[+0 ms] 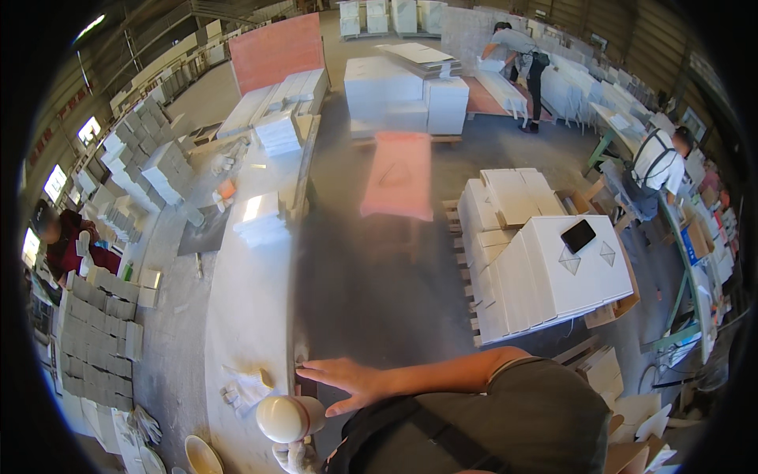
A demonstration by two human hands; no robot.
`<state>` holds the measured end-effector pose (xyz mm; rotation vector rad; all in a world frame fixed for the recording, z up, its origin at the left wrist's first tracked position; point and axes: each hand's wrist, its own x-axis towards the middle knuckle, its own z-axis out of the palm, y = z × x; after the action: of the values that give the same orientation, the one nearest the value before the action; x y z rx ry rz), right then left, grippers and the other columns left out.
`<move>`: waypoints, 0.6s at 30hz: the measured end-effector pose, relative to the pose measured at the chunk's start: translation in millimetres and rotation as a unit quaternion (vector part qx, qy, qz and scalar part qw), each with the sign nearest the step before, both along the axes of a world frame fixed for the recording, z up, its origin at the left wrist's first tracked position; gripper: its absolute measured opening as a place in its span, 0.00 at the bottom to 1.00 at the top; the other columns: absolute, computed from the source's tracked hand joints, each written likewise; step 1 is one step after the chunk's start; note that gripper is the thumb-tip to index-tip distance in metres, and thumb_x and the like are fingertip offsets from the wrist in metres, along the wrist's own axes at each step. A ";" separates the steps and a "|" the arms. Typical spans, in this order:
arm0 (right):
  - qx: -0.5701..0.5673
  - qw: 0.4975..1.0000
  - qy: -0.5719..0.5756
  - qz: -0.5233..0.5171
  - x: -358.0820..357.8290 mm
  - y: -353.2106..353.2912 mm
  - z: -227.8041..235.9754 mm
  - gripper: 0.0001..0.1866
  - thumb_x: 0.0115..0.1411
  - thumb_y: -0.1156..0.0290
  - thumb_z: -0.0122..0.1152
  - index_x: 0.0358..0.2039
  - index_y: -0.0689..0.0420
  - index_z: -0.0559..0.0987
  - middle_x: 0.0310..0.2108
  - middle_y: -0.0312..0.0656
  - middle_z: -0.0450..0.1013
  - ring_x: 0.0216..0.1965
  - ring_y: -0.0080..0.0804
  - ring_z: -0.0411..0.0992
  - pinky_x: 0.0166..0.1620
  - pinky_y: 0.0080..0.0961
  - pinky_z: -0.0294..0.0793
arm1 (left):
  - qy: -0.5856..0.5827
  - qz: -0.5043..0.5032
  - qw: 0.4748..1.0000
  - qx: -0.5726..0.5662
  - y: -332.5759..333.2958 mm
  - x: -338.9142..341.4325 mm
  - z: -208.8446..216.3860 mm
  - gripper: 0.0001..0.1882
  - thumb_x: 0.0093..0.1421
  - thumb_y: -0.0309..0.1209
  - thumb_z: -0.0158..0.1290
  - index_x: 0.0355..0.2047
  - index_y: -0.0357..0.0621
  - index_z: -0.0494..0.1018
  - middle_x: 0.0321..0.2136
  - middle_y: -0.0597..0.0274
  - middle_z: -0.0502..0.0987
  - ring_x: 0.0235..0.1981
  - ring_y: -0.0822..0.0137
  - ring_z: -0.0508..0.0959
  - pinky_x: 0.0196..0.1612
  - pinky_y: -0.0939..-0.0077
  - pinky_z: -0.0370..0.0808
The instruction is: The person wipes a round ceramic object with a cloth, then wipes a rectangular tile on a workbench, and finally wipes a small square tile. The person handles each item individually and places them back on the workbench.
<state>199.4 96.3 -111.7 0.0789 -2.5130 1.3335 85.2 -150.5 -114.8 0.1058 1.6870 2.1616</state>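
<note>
My right arm reaches across from the right, and my right hand (347, 381) is stretched out over the edge of the long white work table (245, 332). Its fingers are spread and nothing shows in them. Just below the fingertips stands a cream, rounded cup-like container (286, 419) with a reddish band; whether the hand touches it, I cannot tell. Under and beside the container is a pale glove-like thing (294, 456), partly cut off. A crumpled pale work glove (246, 389) lies on the table beyond the container. My left hand does not show.
Ahead are stacked white slabs (263, 221) and a pinkish board-topped stand (399, 174). At right, a pallet stack (545, 268) carries a black phone (579, 235). Grey blocks (99, 340) and a bowl (203, 456) are at left. Other people (521, 63) work around the hall.
</note>
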 end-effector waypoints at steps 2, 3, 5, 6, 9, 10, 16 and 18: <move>-0.025 1.000 0.007 0.007 5.9 3.9 0.9 0.53 0.63 0.39 0.61 0.77 0.52 0.49 0.74 0.59 0.49 0.73 0.57 0.51 0.70 0.52 0.52 | 0.002 0.023 1.000 0.005 -3.9 14.3 4.8 0.12 0.57 0.30 0.64 0.30 0.46 0.69 0.25 0.68 0.74 0.22 0.81 0.68 0.25 0.87 0.62; -0.039 0.999 -0.008 0.018 9.1 6.2 1.8 0.52 0.63 0.38 0.61 0.77 0.50 0.49 0.74 0.58 0.49 0.74 0.55 0.51 0.69 0.53 0.51 | 0.000 0.034 0.999 0.011 -4.6 22.3 6.6 0.12 0.57 0.30 0.64 0.30 0.46 0.69 0.25 0.68 0.74 0.22 0.80 0.68 0.25 0.87 0.62; -0.032 0.999 0.004 0.012 14.9 9.6 4.1 0.52 0.64 0.39 0.61 0.77 0.54 0.50 0.74 0.59 0.50 0.74 0.55 0.51 0.71 0.51 0.51 | -0.014 0.067 0.997 0.028 -8.5 40.1 11.0 0.12 0.57 0.30 0.64 0.30 0.47 0.69 0.25 0.68 0.74 0.22 0.80 0.68 0.25 0.87 0.62; -0.012 1.000 0.007 0.013 19.6 15.0 6.2 0.52 0.63 0.40 0.62 0.76 0.55 0.51 0.74 0.59 0.51 0.74 0.55 0.52 0.71 0.49 0.51 | -0.056 0.093 0.993 0.035 -11.0 45.3 14.9 0.12 0.54 0.25 0.64 0.30 0.46 0.69 0.24 0.61 0.78 0.19 0.76 0.71 0.23 0.86 0.64; -0.032 0.999 -0.014 -0.001 30.1 21.6 10.7 0.49 0.63 0.48 0.66 0.74 0.61 0.55 0.72 0.60 0.54 0.73 0.56 0.55 0.72 0.46 0.53 | -0.047 0.130 0.990 0.023 -10.0 60.6 22.9 0.11 0.54 0.25 0.64 0.27 0.46 0.70 0.23 0.67 0.76 0.18 0.79 0.69 0.22 0.85 0.62; -0.030 0.999 -0.035 -0.010 32.7 24.6 11.5 0.47 0.62 0.52 0.67 0.73 0.62 0.57 0.72 0.60 0.55 0.72 0.56 0.55 0.72 0.44 0.54 | -0.058 0.139 0.989 0.009 -10.7 64.7 26.9 0.10 0.55 0.25 0.65 0.28 0.45 0.71 0.23 0.68 0.75 0.19 0.79 0.69 0.22 0.84 0.63; -0.192 0.978 -0.084 0.004 45.9 22.7 10.2 0.46 0.62 0.61 0.67 0.74 0.62 0.55 0.73 0.55 0.55 0.74 0.48 0.53 0.74 0.41 0.50 | -0.106 0.171 0.979 0.040 -13.9 90.2 44.7 0.10 0.52 0.21 0.63 0.29 0.46 0.72 0.25 0.67 0.78 0.21 0.79 0.69 0.22 0.84 0.63; -0.204 0.975 -0.089 0.017 47.8 20.3 8.6 0.45 0.63 0.63 0.66 0.75 0.61 0.54 0.74 0.54 0.54 0.75 0.47 0.52 0.74 0.41 0.49 | -0.081 0.169 0.982 0.036 -20.3 94.9 45.7 0.07 0.59 0.23 0.62 0.32 0.38 0.73 0.27 0.60 0.79 0.25 0.72 0.78 0.29 0.77 0.77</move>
<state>247.3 116.5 -103.1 -0.0897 -2.3250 1.9177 180.1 -170.9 -69.1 -0.3526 1.6283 2.3966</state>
